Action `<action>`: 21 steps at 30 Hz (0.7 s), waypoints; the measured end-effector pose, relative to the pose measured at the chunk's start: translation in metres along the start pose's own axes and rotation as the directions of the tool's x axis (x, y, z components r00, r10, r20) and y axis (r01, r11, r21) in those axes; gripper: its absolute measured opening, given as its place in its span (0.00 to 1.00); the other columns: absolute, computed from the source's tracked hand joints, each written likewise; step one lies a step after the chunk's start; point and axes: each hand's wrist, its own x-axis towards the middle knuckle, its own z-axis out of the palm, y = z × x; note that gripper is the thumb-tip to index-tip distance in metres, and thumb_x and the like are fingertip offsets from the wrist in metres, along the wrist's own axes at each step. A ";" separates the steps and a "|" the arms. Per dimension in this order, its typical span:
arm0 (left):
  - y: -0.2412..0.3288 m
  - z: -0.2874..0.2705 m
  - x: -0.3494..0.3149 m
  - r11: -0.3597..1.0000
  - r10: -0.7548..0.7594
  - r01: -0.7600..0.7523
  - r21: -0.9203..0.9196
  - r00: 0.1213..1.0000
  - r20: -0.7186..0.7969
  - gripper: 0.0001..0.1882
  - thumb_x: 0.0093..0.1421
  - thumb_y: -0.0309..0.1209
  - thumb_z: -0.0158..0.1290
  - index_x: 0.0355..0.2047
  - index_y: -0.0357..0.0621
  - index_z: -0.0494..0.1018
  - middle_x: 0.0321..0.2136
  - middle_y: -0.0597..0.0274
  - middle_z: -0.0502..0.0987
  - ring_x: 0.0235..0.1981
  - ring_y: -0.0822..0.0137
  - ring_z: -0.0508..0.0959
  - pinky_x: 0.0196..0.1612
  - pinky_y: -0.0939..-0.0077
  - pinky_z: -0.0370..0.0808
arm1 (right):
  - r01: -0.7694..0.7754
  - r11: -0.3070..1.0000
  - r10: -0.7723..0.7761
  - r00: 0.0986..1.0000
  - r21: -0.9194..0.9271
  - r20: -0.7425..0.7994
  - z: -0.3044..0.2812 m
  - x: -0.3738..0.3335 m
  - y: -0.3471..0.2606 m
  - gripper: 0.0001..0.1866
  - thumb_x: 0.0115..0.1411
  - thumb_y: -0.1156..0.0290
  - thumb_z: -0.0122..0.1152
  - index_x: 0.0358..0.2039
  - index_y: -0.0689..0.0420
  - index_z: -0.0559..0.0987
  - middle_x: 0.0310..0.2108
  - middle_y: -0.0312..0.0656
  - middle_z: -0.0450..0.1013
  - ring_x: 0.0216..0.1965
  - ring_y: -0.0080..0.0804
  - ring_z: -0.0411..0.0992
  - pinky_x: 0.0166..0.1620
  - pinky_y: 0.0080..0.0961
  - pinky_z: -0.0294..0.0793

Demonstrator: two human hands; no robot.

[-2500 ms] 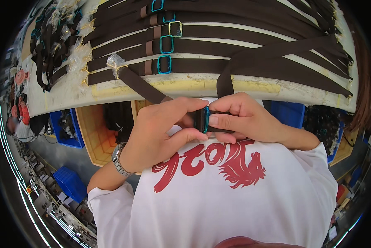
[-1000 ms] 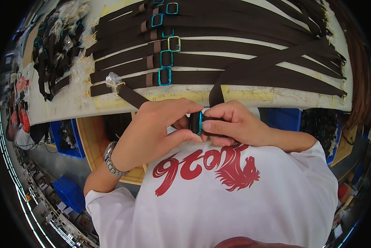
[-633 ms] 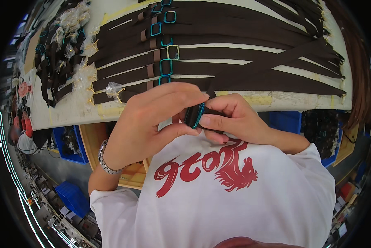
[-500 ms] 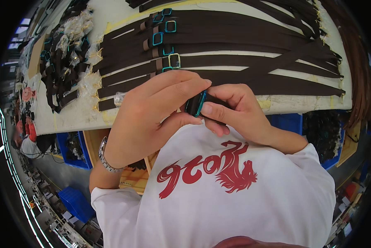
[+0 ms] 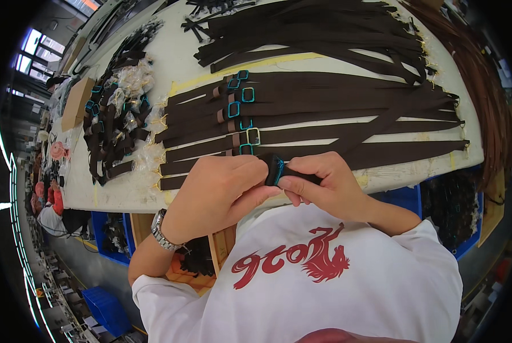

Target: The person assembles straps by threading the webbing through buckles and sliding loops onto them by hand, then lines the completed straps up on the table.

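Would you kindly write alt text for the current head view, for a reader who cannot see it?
A person's left hand and right hand hold a dark strap at its blue buckle, by the near edge of a pale worktable. More dark straps lie side by side across it, with a tangled pile at left.

Dark brown is sweeping over the straps [image 5: 324,103] at upper centre, turquoise is flashing on the held buckle [image 5: 279,170] mid-frame, and a red horse print [image 5: 325,267] is blazing across the white shirt [image 5: 324,311], lower centre, while blue is colouring the crate [image 5: 104,310], lower left.
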 end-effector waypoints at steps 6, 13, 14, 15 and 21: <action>-0.013 0.017 -0.002 0.946 -0.161 0.193 -0.260 0.977 0.137 0.26 0.66 0.37 0.68 0.22 0.38 0.65 0.17 0.56 0.62 0.20 0.61 0.58 0.24 0.65 0.58 | 0.025 0.990 -0.023 1.000 -0.140 0.016 0.000 0.002 0.011 0.11 0.70 0.73 0.64 0.28 0.60 0.79 0.22 0.37 0.76 0.22 0.27 0.67 0.29 0.28 0.67; 0.010 0.036 -0.012 0.983 0.147 -0.139 0.122 0.988 -0.055 0.17 0.59 0.28 0.67 0.21 0.45 0.69 0.19 0.60 0.69 0.18 0.58 0.72 0.22 0.63 0.66 | 0.486 0.731 -0.498 0.860 -0.479 0.113 -0.006 0.012 0.010 0.26 0.65 0.84 0.63 0.64 0.61 0.74 0.56 0.51 0.78 0.57 0.52 0.79 0.59 0.38 0.79; 0.015 0.040 -0.015 0.965 0.207 -0.195 0.176 0.977 -0.052 0.16 0.60 0.28 0.67 0.22 0.46 0.69 0.20 0.61 0.70 0.18 0.58 0.72 0.22 0.64 0.67 | 0.496 0.727 -0.504 0.855 -0.474 0.122 -0.008 0.013 0.014 0.26 0.65 0.84 0.63 0.64 0.61 0.74 0.56 0.51 0.78 0.57 0.52 0.79 0.59 0.38 0.79; 0.017 0.048 -0.019 0.964 0.202 -0.187 0.188 0.977 -0.068 0.15 0.60 0.28 0.67 0.24 0.46 0.70 0.22 0.62 0.72 0.18 0.58 0.73 0.22 0.64 0.69 | 0.455 0.818 -0.404 0.890 -0.353 0.212 -0.007 0.013 0.021 0.26 0.66 0.84 0.61 0.64 0.61 0.74 0.54 0.51 0.79 0.56 0.51 0.80 0.59 0.37 0.79; -0.010 0.054 -0.020 0.996 -0.013 0.021 0.091 0.995 -0.095 0.07 0.65 0.26 0.63 0.31 0.41 0.76 0.23 0.58 0.75 0.22 0.55 0.78 0.27 0.63 0.73 | -0.049 0.993 0.037 0.993 0.104 0.116 -0.006 0.028 0.061 0.08 0.78 0.76 0.54 0.53 0.62 0.76 0.40 0.37 0.79 0.40 0.18 0.75 0.46 0.20 0.76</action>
